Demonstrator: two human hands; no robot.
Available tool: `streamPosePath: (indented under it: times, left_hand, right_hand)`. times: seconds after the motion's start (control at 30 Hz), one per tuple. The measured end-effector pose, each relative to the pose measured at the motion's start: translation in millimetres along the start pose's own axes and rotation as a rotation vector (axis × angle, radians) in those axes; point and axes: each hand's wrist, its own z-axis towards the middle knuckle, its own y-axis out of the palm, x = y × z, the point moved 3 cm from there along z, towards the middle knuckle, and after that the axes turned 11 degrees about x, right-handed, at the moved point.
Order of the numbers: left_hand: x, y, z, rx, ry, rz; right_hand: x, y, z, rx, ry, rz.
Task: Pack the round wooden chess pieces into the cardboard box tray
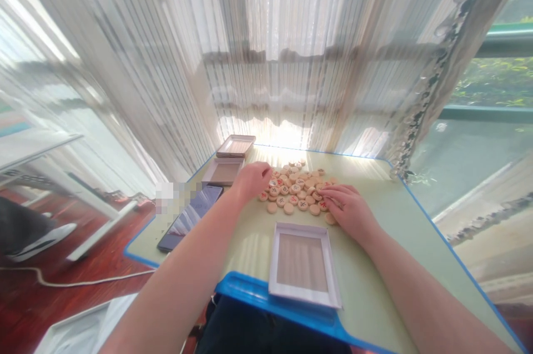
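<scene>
A heap of round wooden chess pieces (296,187) with red and black marks lies on a pale green table (375,265) with a blue edge. My left hand (252,179) rests on the heap's left side, fingers curled down over the pieces. My right hand (348,208) lies on the heap's right side, its fingers stretched flat toward the pieces. Nothing shows in either hand. An empty shallow white box tray (303,262) sits in front of the heap, between my forearms.
Two more shallow trays (235,146) (222,172) lie at the table's far left. A dark phone (191,216) lies on the left edge. Sheer curtains (266,54) hang behind the table. A white cable (62,282) crosses the red wooden floor at left.
</scene>
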Motion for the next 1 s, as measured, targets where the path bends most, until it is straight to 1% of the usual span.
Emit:
streamPosePath:
  times: [0.1,0.2,0.3,0.4,0.47,0.5,0.57,0.63,0.77,0.83,0.93,1.0]
  left_hand:
    - [0,8.2,0,-0.016,0.024,-0.004]
    - [-6,15.7,0,-0.064,-0.035,-0.018]
    - [-8,17.3,1,-0.085,-0.079,-0.063]
    - [-4,18.5,0,-0.174,-0.027,-0.107]
    - [-2,20.7,-1,-0.233,0.015,-0.118]
    - [-2,21.9,-1,-0.243,0.027,-0.124]
    - [-4,24.0,0,-0.218,0.012,-0.137]
    - [-7,25.6,1,-0.184,-0.04,-0.163]
    - [-13,26.0,2,-0.187,-0.156,-0.191]
    - [-16,24.0,3,-0.173,-0.165,-0.142]
    - [-21,21.2,3,-0.146,-0.142,-0.009]
    - [-25,20.7,2,-0.164,-0.15,0.062]
  right_hand:
    - [6,2,2,-0.03,-0.001,-0.047]
    - [12,2,4,-0.079,-0.001,-0.08]
    - [18,1,6,-0.087,0.028,-0.081]
    - [20,2,7,-0.079,0.044,-0.07]
    - [18,5,7,-0.109,0.023,-0.066]
    - [16,6,6,-0.128,0.013,-0.064]
    - [14,7,5,-0.15,0.003,-0.059]
    - [13,7,5,-0.141,-0.001,-0.058]
    - [12,5,5,-0.093,-0.024,-0.064]
    - [12,4,6,-0.077,-0.032,-0.073]
    - [13,2,7,-0.051,-0.021,-0.09]
    - [15,1,8,-0.021,-0.008,-0.094]
